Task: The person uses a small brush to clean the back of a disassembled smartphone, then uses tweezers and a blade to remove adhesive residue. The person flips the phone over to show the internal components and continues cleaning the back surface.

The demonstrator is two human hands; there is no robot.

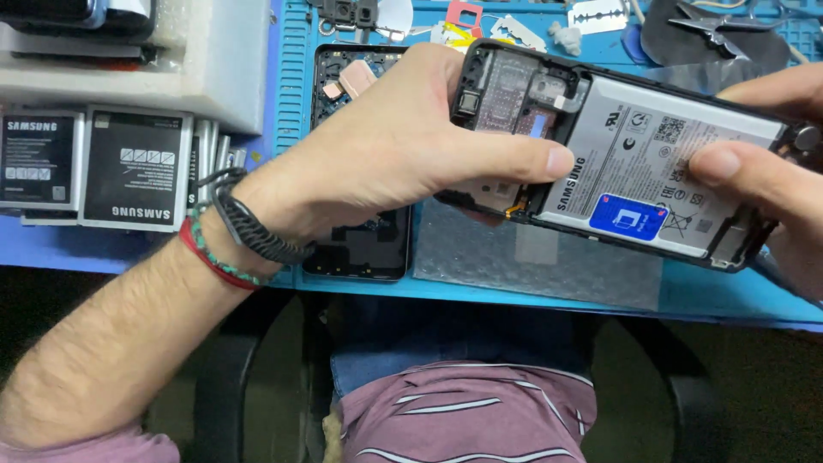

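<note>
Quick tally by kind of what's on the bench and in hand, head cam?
Opened phone with battery showing, held by left hand and right hand: 1
Second opened phone body lying on the blue mat: 1
Loose flat batteries at the left: 2
Razor blade: 1
Grey foil sheet: 1
Total: 6

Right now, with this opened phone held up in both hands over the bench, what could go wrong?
1. The opened phone is held in the air by the left hand and right hand; a slip could drop it onto the blue work mat.
2. Both thumbs press on the exposed battery, which could bend or dent it.
3. The razor blade and tweezers lie close behind, a possible cut or snag when reaching.
</note>
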